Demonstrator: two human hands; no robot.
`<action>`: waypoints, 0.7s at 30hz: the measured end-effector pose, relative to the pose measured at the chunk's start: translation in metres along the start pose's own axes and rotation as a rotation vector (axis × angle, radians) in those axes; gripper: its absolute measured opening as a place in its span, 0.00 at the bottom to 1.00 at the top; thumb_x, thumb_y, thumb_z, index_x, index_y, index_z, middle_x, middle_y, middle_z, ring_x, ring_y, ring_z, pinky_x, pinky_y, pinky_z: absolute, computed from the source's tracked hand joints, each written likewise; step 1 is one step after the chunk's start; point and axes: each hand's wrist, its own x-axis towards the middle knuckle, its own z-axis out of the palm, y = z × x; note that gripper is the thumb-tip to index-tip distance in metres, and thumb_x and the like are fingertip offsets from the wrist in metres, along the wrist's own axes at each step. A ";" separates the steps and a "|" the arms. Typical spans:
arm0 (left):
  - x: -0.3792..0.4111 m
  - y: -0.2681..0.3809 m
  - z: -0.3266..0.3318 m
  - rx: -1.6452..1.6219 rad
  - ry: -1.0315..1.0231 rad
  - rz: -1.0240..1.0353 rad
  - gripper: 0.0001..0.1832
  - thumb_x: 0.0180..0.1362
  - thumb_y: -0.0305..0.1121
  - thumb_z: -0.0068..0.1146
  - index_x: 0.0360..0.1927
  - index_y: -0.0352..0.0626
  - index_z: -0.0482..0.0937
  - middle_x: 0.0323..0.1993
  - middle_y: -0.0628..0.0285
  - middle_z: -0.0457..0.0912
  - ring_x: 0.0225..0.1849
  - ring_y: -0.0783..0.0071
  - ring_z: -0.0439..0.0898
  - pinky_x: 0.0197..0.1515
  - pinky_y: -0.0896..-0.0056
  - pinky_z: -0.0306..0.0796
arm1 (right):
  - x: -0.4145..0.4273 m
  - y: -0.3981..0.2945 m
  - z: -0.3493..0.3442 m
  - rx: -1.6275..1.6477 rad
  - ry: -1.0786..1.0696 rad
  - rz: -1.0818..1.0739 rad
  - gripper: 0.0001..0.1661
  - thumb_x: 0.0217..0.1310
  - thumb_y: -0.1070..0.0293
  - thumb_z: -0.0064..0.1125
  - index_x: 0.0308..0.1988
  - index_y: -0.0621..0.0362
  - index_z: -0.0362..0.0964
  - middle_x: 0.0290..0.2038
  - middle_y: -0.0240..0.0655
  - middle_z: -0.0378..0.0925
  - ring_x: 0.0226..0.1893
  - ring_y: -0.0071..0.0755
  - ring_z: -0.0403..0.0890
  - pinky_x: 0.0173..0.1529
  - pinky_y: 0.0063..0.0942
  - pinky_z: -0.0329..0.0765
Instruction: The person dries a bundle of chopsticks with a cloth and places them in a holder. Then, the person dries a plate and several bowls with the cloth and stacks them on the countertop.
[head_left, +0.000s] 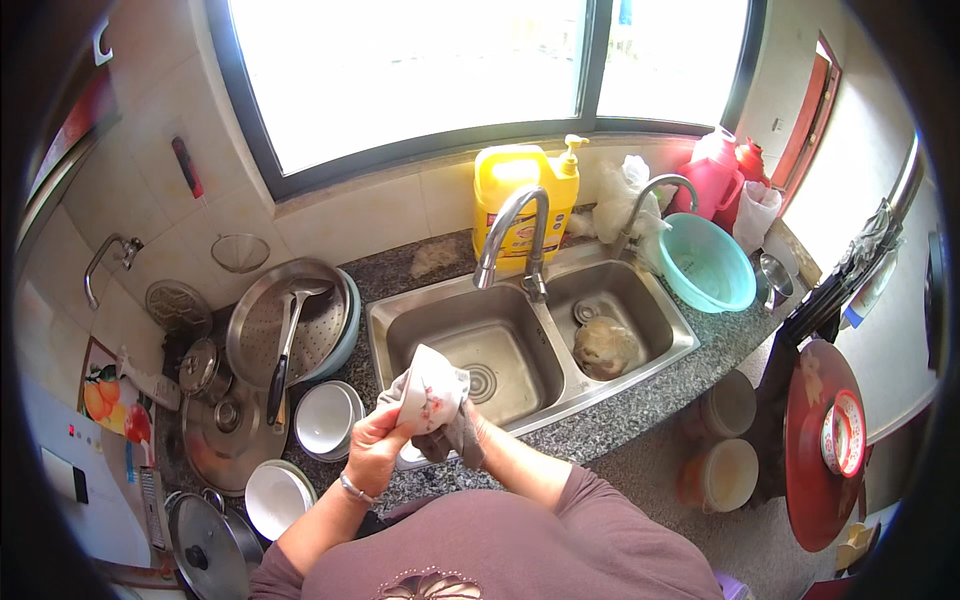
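Observation:
My left hand (375, 442) grips the side of a white bowl with a red flower pattern (430, 394), tilted above the near edge of the left sink basin. A grey cloth (466, 435) wraps around the bowl's right side and underside. My right hand (477, 431) is behind the cloth and bowl, its fingers mostly hidden, pressing the cloth to the bowl. Behind the bowl is the double stainless steel sink (562, 390), with a chrome faucet (534, 247) over it. Stacked white bowls (324, 416) stand left of the sink, and more white bowls (274, 499) are beside my left forearm.
A perforated steel pan (255, 330) with a spatula and a lidded pot (202, 540) crowd the left. A yellow jug (510, 165) stands behind the faucet. A bagged item (606, 349) lies in the right basin. A turquoise basin (705, 262) is at right, with buckets (729, 476) below.

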 end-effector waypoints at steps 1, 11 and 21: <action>0.000 0.001 0.003 0.094 -0.009 0.016 0.14 0.59 0.17 0.52 0.49 0.31 0.77 0.42 0.61 0.82 0.45 0.74 0.79 0.52 0.75 0.71 | 0.009 0.016 -0.009 -0.050 -0.130 -0.073 0.25 0.63 0.45 0.46 0.46 0.54 0.72 0.40 0.37 0.77 0.40 0.33 0.79 0.43 0.28 0.78; -0.007 -0.013 -0.020 1.284 -0.158 0.465 0.16 0.48 0.24 0.58 0.42 0.50 0.82 0.32 0.57 0.83 0.33 0.58 0.83 0.36 0.62 0.76 | -0.010 0.016 0.045 0.041 0.418 -0.215 0.24 0.64 0.50 0.43 0.47 0.56 0.72 0.44 0.38 0.78 0.46 0.35 0.77 0.53 0.33 0.74; -0.002 -0.024 -0.010 1.261 0.038 0.428 0.13 0.56 0.33 0.55 0.45 0.53 0.82 0.25 0.57 0.81 0.26 0.59 0.81 0.30 0.62 0.75 | -0.010 0.025 0.014 0.018 0.474 -0.313 0.23 0.68 0.52 0.42 0.48 0.58 0.71 0.47 0.37 0.77 0.47 0.35 0.77 0.53 0.34 0.74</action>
